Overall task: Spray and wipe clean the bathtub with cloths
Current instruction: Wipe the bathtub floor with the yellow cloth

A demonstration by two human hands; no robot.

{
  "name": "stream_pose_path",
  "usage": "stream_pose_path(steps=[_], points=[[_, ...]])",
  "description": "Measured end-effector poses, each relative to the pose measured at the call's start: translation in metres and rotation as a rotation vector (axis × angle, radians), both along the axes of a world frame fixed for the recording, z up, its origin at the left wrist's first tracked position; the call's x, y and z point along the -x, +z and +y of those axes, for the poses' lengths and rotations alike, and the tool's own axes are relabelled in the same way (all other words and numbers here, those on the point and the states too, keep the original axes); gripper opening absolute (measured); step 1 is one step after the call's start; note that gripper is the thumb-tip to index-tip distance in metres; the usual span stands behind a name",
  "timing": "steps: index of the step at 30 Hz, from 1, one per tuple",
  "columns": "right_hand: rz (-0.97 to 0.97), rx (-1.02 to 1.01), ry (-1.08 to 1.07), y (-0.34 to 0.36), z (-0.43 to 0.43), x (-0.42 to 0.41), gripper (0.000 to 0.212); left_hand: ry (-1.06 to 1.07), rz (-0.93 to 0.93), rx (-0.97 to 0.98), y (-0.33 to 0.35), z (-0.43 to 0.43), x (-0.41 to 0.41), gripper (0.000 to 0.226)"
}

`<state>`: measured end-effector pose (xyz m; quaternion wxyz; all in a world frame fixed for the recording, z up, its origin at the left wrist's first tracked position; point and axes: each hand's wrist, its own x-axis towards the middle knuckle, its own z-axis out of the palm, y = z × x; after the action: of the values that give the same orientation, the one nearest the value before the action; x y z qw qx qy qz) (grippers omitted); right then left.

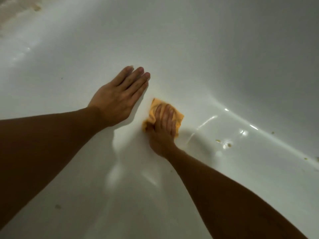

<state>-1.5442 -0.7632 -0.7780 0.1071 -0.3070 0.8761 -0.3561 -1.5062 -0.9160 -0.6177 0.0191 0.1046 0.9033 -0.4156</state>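
A white bathtub [189,49] is seen from above and fills the whole view. At far top left, brownish stains [37,7] are seen on its surface, blurred. Lower down on the left, two small dark specks [61,78] are spotted on the white, well apart from each other.

Left of centre, the left hand [119,99] is laid flat on the tub's sloping side, palm down, fingers straight & held together, pointing up and to the right. Nothing is held in it; it is released and only rests on the surface. Its bare forearm is stretched in from the left edge.

Just to the right, and lower, an orange cloth [178,119] is pressed against the tub near the curve where side meets btm. It is partly covered by the right hand [162,130], whose fingers are spread flat over it w/ no curl seen. The cloth is bunched up by the thumb; whether it is pinched there cannot be told. The two hands are near each other but apart.

Right of the cloth, wet streaks and bright glints [207,120] are seen along the btm. Farther right, a few yellowish bits of dirt [218,140] are scattered on the wet surface, w/ more near the right edge.
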Motion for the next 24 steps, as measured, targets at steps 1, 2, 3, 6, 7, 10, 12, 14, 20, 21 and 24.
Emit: stream_pose_path(steps=[1,2,3,6,7,10,12,14,20,21,24], points=[[0.057,-0.010,0.054,-0.013,0.015,-0.012,0.066,-0.003,0.002,0.003,0.001,-0.002,0.000,0.060],[0.095,-0.024,0.089,-0.027,0.025,-0.020,0.066,-0.001,0.004,-0.007,0.001,-0.002,0.000,0.059],[0.101,-0.036,0.101,-0.032,0.030,-0.021,0.067,0.002,0.005,-0.026,0.002,-0.001,0.000,0.059],[-0.014,-0.097,-0.025,-0.014,0.009,-0.023,0.072,-0.018,0.007,-0.033,0.001,-0.001,0.000,0.059],[-0.072,-0.113,-0.025,-0.008,0.000,-0.029,0.075,-0.026,0.009,-0.049,0.001,-0.002,0.001,0.059],[-0.081,-0.105,0.198,-0.012,0.019,-0.069,0.075,-0.035,0.024,-0.122,0.000,0.000,0.002,0.057],[0.008,-0.124,0.378,-0.031,0.064,-0.084,0.076,-0.026,0.032,-0.156,0.003,-0.001,0.003,0.057],[0.247,-0.181,0.455,-0.052,0.098,-0.064,0.072,-0.029,0.017,-0.188,0.005,0.002,0.002,0.058],[0.354,-0.289,0.410,-0.051,0.113,-0.008,0.067,-0.036,0.032,-0.201,0.002,0.008,0.002,0.058],[0.343,-0.308,0.461,-0.054,0.123,-0.016,0.068,-0.011,0.037,-0.195,-0.001,0.010,0.001,0.058],[0.352,-0.400,0.650,-0.047,0.157,-0.003,0.074,0.080,0.054,-0.188,-0.023,0.025,-0.003,0.059]])
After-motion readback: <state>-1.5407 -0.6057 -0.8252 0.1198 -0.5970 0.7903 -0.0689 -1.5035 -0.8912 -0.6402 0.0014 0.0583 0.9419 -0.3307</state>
